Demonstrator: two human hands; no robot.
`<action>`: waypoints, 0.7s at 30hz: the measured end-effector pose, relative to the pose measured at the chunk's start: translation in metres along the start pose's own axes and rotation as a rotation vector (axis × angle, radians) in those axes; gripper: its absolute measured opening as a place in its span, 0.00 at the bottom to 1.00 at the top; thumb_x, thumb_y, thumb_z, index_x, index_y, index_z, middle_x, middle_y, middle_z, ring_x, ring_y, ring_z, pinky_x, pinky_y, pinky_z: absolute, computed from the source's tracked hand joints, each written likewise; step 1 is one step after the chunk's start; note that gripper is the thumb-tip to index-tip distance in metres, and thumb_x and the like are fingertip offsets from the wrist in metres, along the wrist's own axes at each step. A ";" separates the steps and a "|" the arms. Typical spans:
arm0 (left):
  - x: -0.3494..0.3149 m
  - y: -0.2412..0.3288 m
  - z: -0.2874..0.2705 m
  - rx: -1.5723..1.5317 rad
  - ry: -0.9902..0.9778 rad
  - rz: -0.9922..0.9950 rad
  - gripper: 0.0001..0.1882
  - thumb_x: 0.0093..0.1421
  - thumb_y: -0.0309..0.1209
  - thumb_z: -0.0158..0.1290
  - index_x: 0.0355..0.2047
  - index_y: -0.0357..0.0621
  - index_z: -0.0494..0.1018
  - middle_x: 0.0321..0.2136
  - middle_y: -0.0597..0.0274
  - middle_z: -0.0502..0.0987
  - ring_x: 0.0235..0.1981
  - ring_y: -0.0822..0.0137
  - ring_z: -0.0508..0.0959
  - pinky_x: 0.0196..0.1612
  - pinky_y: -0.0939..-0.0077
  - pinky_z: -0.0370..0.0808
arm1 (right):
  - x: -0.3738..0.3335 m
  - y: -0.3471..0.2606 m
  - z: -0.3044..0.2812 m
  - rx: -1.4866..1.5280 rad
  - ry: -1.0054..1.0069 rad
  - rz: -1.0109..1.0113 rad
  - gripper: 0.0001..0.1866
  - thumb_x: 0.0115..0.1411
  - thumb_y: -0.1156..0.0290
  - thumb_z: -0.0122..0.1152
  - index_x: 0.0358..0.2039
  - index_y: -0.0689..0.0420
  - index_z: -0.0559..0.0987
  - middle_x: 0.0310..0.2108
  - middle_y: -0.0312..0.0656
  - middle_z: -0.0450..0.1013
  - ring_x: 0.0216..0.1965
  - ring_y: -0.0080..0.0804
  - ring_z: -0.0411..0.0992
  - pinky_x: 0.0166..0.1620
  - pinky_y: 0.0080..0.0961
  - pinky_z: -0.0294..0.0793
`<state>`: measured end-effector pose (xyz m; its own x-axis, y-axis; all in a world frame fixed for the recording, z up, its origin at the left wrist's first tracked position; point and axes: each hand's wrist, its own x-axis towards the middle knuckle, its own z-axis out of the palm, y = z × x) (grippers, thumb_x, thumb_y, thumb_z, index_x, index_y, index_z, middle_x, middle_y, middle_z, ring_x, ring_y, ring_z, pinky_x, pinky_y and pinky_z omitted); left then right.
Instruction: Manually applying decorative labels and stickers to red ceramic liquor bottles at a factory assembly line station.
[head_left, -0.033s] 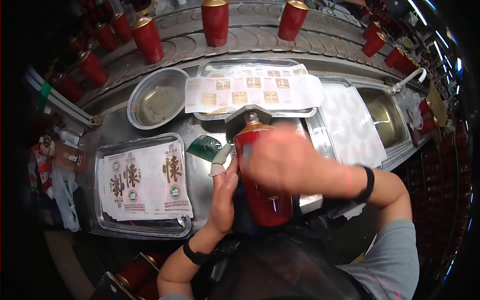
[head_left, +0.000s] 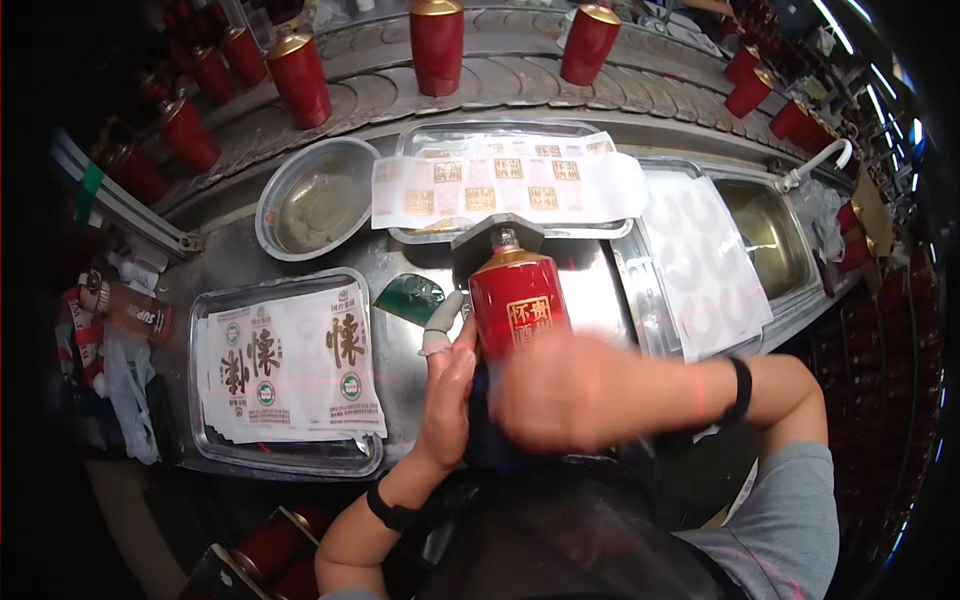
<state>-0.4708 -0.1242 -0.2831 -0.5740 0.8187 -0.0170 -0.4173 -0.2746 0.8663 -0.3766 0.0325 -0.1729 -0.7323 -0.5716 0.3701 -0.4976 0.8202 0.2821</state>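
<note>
A red bottle with a gold shoulder lies tilted in front of me, its neck against a dark angled rest. A gold square label shows on its front. My left hand grips the bottle's left side, with a pale finger cot on one finger. Over the bottle's lower part is my right hand, smeared by motion. Its fingers are hard to make out, and it hides the bottle's lower front. Beside my left fingertips lies a dark green scraper-like piece.
Left, a tray holds printed label sheets. Behind stand a metal bowl and gold-label sheets on another tray. To the right are white sheets and a water basin. Red bottles line the conveyor.
My right hand has moved down the bottle toward me, uncovering the gold label and covering the lower front. My left hand stays in place.
</note>
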 end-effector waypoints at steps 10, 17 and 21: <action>0.009 0.018 0.009 0.578 -0.124 0.307 0.34 0.67 0.36 0.41 0.67 0.30 0.48 0.69 0.40 0.49 0.70 0.52 0.52 0.70 0.61 0.45 | -0.055 -0.020 0.021 0.558 0.480 0.304 0.10 0.50 0.78 0.67 0.34 0.59 0.79 0.27 0.43 0.75 0.27 0.38 0.76 0.30 0.28 0.74; 0.043 0.052 0.017 1.291 -0.163 0.545 0.32 0.67 0.49 0.44 0.62 0.37 0.65 0.69 0.41 0.49 0.67 0.50 0.58 0.66 0.61 0.55 | -0.062 0.018 0.041 0.500 0.615 0.559 0.05 0.56 0.76 0.63 0.29 0.63 0.75 0.27 0.46 0.70 0.30 0.45 0.73 0.32 0.35 0.72; 0.031 0.071 0.025 1.558 -0.269 0.677 0.26 0.67 0.53 0.45 0.58 0.57 0.73 0.65 0.44 0.60 0.67 0.43 0.57 0.67 0.44 0.47 | -0.067 -0.046 0.014 0.530 0.661 0.229 0.04 0.57 0.79 0.60 0.28 0.63 0.73 0.27 0.47 0.68 0.30 0.46 0.71 0.33 0.37 0.70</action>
<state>-0.5003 -0.1059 -0.2095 -0.1523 0.8724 0.4644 0.9486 -0.0029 0.3166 -0.3112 0.0337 -0.2228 -0.5029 -0.1531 0.8507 -0.6422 0.7249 -0.2492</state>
